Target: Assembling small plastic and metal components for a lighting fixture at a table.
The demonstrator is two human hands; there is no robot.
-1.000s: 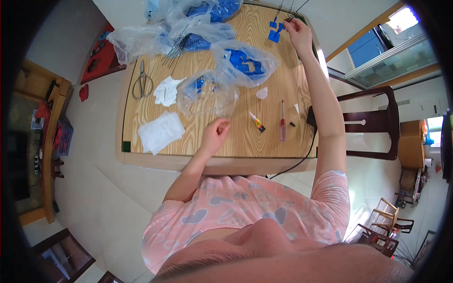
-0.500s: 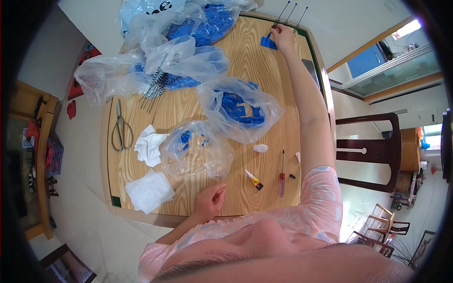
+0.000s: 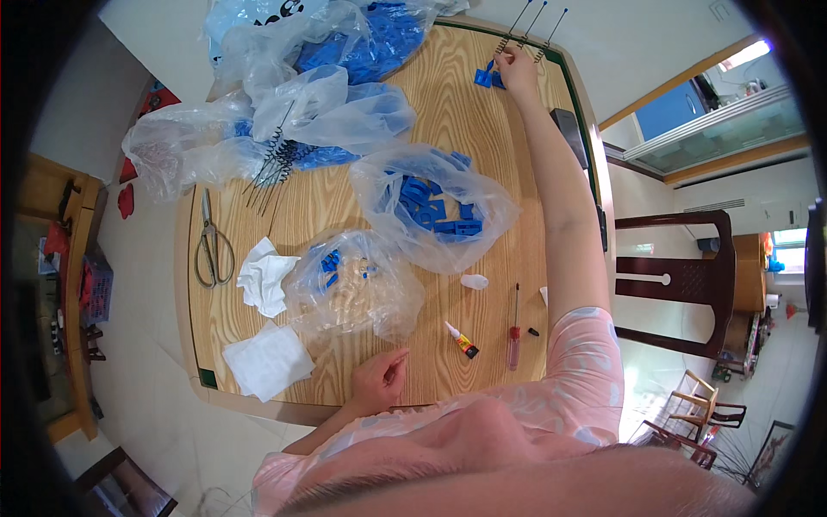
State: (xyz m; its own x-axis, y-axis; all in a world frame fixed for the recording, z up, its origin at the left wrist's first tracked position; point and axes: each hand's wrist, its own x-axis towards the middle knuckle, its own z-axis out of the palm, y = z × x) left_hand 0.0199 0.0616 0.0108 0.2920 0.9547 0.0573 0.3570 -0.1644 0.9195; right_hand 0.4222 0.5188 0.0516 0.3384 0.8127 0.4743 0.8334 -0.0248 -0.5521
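Observation:
At the far right of the table, my right hand [image 3: 519, 72] is stretched out with its fingers pinched at the lower end of a coiled black wire [image 3: 503, 43]. More coiled wires [image 3: 540, 52] with blue tips stand upright there. Just left of the hand, a blue plastic base [image 3: 483, 77] sits on the wood, with another blue piece partly behind my fingers. My left hand [image 3: 379, 381] rests curled at the table's near edge; no object shows in it.
Clear bags of blue parts [image 3: 435, 202] and small fittings [image 3: 349, 280] lie mid-table. Leftward are loose coiled wires [image 3: 277, 162], scissors [image 3: 211, 246], a crumpled tissue [image 3: 265, 276] and folded tissues [image 3: 269, 362]. Near right lie a glue tube [image 3: 463, 341], screwdriver [image 3: 514, 332] and white cap [image 3: 474, 281].
The view has shifted slightly. More of the second blue piece now shows beside my right hand, which stays at the wires. My left hand keeps its curled pose.

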